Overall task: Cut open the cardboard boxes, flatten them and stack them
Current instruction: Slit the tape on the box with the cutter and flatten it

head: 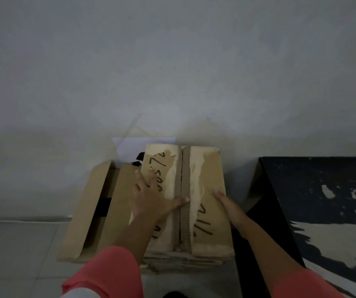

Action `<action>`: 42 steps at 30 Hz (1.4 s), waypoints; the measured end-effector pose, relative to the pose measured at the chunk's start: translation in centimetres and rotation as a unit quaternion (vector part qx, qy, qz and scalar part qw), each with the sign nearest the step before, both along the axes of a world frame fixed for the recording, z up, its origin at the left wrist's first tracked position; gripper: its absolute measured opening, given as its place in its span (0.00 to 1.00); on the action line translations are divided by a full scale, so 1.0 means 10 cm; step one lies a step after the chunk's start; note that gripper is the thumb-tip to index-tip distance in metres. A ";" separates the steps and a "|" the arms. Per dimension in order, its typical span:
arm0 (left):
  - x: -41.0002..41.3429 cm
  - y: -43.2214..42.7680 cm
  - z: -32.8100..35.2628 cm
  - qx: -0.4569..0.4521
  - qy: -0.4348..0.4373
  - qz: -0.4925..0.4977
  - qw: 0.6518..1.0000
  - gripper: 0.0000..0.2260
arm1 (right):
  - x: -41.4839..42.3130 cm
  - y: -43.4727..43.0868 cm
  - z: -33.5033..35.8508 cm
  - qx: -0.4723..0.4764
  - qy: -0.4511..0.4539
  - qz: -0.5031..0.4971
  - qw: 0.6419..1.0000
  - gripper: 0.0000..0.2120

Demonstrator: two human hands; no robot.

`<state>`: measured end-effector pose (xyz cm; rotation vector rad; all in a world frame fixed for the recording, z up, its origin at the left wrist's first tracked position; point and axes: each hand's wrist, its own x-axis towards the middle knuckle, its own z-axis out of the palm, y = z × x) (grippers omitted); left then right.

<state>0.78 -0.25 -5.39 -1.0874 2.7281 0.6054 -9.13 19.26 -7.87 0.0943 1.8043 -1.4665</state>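
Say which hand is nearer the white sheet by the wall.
Left. The left hand presses the left half of the flattened box, just below the white sheet; the right hand is at its right edge, farther off.

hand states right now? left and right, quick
Left hand: open, fingers spread, pressing flat on the top cardboard box.
Right hand: at that box's right edge, thumb on top; fingers hidden, so grip cannot be told.

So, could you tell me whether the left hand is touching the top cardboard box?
Touching: head view shows the left hand pressed flat on the top cardboard box.
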 end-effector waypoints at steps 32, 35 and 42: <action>-0.15 1.99 1.01 0.032 0.195 -0.037 0.980 0.59 | -0.08 2.12 1.09 -0.100 0.060 -0.040 0.992 0.36; -0.24 2.62 1.11 0.079 0.229 -0.045 0.969 0.57 | -0.13 2.82 1.29 -0.070 0.103 -0.053 0.991 0.35; -0.60 3.90 1.17 0.151 0.206 -0.067 0.964 0.60 | -0.29 4.24 1.61 -0.024 0.167 -0.095 0.981 0.26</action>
